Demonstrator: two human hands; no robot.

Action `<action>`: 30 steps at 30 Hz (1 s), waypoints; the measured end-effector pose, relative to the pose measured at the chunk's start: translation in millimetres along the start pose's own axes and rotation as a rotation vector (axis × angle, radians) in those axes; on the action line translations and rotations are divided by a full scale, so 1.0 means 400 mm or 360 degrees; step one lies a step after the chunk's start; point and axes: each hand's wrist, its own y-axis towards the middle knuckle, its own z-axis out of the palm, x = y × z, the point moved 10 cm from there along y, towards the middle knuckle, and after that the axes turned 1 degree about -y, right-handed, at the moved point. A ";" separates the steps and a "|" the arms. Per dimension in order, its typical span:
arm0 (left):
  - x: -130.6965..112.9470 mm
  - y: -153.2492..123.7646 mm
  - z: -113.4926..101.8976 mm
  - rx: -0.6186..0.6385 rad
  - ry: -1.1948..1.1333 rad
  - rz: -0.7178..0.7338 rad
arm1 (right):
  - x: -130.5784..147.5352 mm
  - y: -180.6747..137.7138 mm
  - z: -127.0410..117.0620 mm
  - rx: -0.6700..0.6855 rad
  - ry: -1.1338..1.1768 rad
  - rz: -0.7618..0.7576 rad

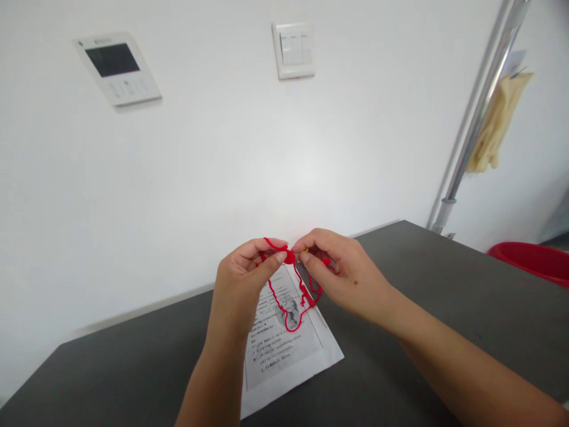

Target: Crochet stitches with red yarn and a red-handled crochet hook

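Between the thumb and fingers of my left hand (242, 276) is a small piece of red crochet work (289, 257). My right hand (340, 267) is closed in a pinch just to the right of it, fingertips nearly touching the piece. A small yellowish bit of what looks like a crochet hook (305, 251) shows in that pinch; the rest is hidden. Red yarn (293, 330) hangs in a loose loop below both hands and tangles near my right fingers. Under the yarn lies a printed sheet of paper (302, 367) with a grey picture on it.
The dark grey table (146, 362) stands against a white wall (200, 148). A wall panel with a screen (118, 68) and a light switch (296, 50) are above. To the right are a metal pole (480, 112), pale yellow gloves (500, 124) and a red rounded object (528, 258).
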 end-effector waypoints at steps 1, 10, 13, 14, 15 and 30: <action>-0.001 0.000 0.001 0.0004 0.0020 0.0018 | 0.001 0.000 0.001 0.0005 -0.0002 0.0005; -0.025 -0.006 -0.004 0.0117 0.0414 0.0053 | -0.011 0.000 -0.013 -0.0037 -0.0127 0.0123; -0.058 -0.010 -0.029 -0.0051 0.0622 0.0200 | -0.017 0.001 -0.018 -0.0029 -0.0137 0.0165; -0.065 -0.013 -0.028 -0.0077 0.0659 0.0241 | -0.016 0.001 -0.016 -0.0019 -0.0148 0.0164; -0.069 -0.016 -0.021 -0.0074 0.0692 0.0275 | -0.014 0.001 -0.014 -0.0009 -0.0165 0.0158; 0.028 -0.012 0.042 -0.0021 -0.0256 -0.0161 | 0.021 0.000 -0.012 -0.0076 -0.0073 -0.0006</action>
